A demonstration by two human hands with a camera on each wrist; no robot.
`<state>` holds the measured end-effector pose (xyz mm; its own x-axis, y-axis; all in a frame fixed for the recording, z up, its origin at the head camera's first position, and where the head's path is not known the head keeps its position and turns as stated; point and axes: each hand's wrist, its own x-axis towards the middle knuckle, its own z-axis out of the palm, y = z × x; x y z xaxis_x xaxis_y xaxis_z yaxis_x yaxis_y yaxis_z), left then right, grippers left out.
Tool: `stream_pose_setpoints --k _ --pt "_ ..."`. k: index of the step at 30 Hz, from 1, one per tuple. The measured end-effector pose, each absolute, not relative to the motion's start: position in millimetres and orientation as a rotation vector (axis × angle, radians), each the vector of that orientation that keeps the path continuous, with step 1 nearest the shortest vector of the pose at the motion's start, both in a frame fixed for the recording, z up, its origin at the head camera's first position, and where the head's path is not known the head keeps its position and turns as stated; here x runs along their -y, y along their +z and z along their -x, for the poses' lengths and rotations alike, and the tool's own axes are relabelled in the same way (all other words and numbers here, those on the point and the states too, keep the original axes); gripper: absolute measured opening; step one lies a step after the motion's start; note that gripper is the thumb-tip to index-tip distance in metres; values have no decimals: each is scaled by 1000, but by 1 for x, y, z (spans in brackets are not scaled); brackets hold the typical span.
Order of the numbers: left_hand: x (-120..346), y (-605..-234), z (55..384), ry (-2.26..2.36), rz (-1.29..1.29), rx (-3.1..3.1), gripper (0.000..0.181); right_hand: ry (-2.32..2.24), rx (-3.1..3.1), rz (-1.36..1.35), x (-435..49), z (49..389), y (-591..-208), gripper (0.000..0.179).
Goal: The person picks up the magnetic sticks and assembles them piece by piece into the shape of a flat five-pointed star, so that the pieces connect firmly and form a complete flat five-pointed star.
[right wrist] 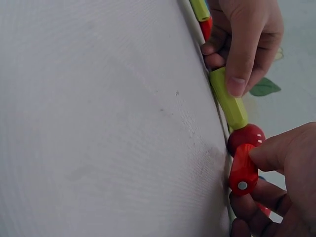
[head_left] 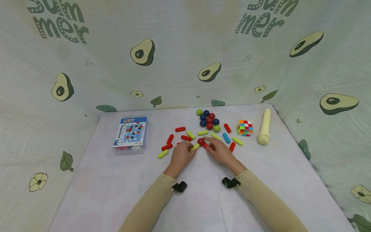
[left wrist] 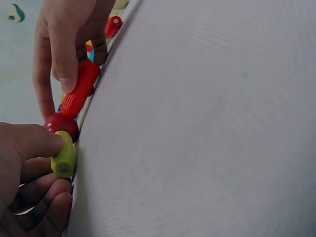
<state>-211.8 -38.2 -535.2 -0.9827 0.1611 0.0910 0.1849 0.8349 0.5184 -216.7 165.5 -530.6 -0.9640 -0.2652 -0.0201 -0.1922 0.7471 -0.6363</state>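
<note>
My left hand (head_left: 182, 155) pinches a yellow-green magnetic rod (head_left: 195, 147) between thumb and fingers. A red magnetic rod (right wrist: 243, 169) is pinched in my right hand (head_left: 221, 152); a silvery magnet shows at its near end. Between the two rods sits a dark red ball (head_left: 201, 141), with the inner end of each rod right at it. In the left wrist view the red rod (left wrist: 81, 89) slants up from the ball (left wrist: 62, 126), and the yellow-green rod (left wrist: 63, 155) meets it from below. Both hands are low over the table.
Loose red rods (head_left: 180, 129), yellow-green rods (head_left: 163, 154) and a blue rod (head_left: 226, 138) lie around the hands. Behind them is a cluster of blue, red and green balls (head_left: 209, 120). A boxed set (head_left: 130, 135) stands left; a puzzle cube (head_left: 245, 128) and a cream baton (head_left: 264, 126) lie right.
</note>
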Motion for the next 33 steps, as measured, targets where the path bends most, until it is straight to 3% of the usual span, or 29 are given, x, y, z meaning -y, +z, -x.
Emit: stream_pose_setpoints --k 33 --pt "40 -539 208 -920 236 2964 24 -1080 -2855 381 -166 216 -532 47"
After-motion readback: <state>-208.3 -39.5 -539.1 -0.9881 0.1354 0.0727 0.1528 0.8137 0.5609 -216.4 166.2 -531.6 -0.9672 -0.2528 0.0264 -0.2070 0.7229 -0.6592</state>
